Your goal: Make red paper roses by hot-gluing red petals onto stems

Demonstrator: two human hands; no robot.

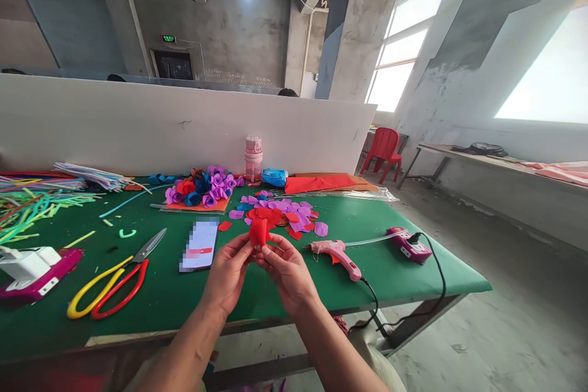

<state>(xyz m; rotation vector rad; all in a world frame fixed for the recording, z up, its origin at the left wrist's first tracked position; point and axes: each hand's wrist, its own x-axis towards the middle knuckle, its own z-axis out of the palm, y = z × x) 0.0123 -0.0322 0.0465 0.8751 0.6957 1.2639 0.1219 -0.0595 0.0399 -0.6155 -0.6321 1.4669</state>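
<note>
Between both hands, above the table's front part, is a red petal piece (258, 233), curved and standing up from the fingertips. My left hand (233, 266) pinches its left side; my right hand (285, 268) pinches it low on the right. Whether it is one petal or several layers I cannot tell. Just behind lie loose red petals (269, 215) and purple petals (301, 213). To the right of my right hand rests a pink glue gun (337, 252) with a clear glue stick in its back. A phone (199, 245) lies left of my left hand.
Scissors (122, 278) with yellow and red handles lie on the green table (184, 300). Finished flowers (204, 187) are heaped behind the phone. Colourful stems (37, 202) cover the far left. A pink bottle (253, 161) stands by the white partition (184, 125). A power strip (410, 248) sits right.
</note>
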